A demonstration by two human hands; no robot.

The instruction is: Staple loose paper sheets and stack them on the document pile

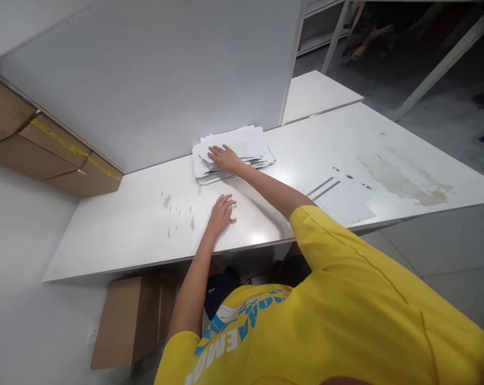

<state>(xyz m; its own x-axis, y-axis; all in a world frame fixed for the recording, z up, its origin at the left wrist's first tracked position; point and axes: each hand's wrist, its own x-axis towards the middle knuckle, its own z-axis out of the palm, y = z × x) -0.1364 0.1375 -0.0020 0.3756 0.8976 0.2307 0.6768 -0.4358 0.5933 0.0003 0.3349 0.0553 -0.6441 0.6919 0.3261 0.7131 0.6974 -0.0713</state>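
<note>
My right hand [225, 159] lies with fingers spread on top of a messy stack of white papers [246, 140], which rests on the white table against the upright panel. Nearer the table's front edge, my left hand [221, 211] rests on the tabletop, its fingers stretched out and apart. A small beige object [233, 220] sits beside the left palm, partly covered by the hand; its kind is too small to make out. Neither hand appears to grip anything.
The white table [122, 230] carries smudges and a few loose paper sheets [346, 206] right of my right arm. A grey-white panel [178, 80] rises behind. Cardboard boxes [49, 144] stand at the left, and another cardboard box [119, 315] is below the table.
</note>
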